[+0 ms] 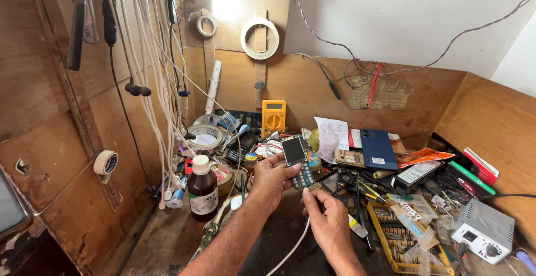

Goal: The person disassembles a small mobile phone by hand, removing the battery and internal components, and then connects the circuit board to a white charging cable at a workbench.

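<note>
Phone (296,161) is standing upright, screen up, keypad down, in the left hand (272,176) gripping it; right hand (326,212) is pinching a white cable (296,242) at its base.

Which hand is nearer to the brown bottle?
Left. The left hand, holding a small phone, is just right of the brown bottle; the right hand is farther right, lower in view.
</note>
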